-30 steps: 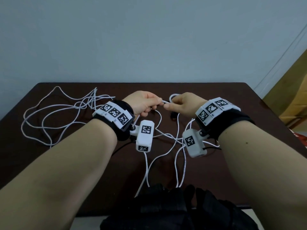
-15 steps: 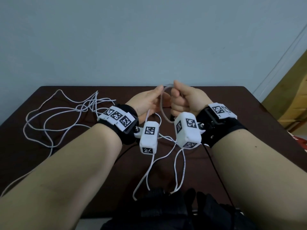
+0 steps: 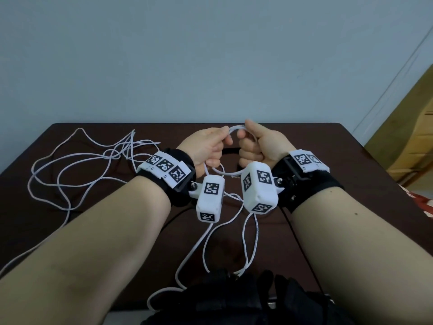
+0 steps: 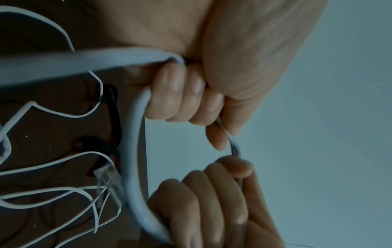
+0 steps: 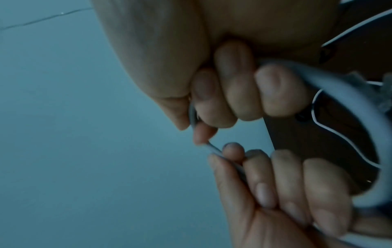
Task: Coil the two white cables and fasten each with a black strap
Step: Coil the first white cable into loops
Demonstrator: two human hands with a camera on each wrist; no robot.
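Note:
Both hands are raised above the dark table (image 3: 339, 231) and hold one small loop of white cable (image 3: 237, 129) between them. My left hand (image 3: 207, 146) grips the loop's left side, fingers curled round it (image 4: 182, 94). Facing it, my right hand (image 3: 256, 146) grips the right side in a fist (image 5: 233, 94). The loop (image 4: 133, 151) hangs down to the wrist cameras, and its free length trails toward the near table edge (image 3: 199, 245). A clear plug (image 4: 108, 174) lies on the table. The second white cable (image 3: 93, 160) sprawls tangled at far left. Two black strap-like pieces (image 4: 113, 100) lie beyond the loop.
Black fabric (image 3: 234, 299) is bunched at the near table edge, and the trailing cable runs onto it. A wooden piece of furniture (image 3: 412, 137) stands to the right of the table, with something red (image 3: 421, 202) below it. A plain wall lies behind.
Both hands have lifted off the table. The right hand turned palm inward, and the pinched cable end has become a round loop held between the two fists.

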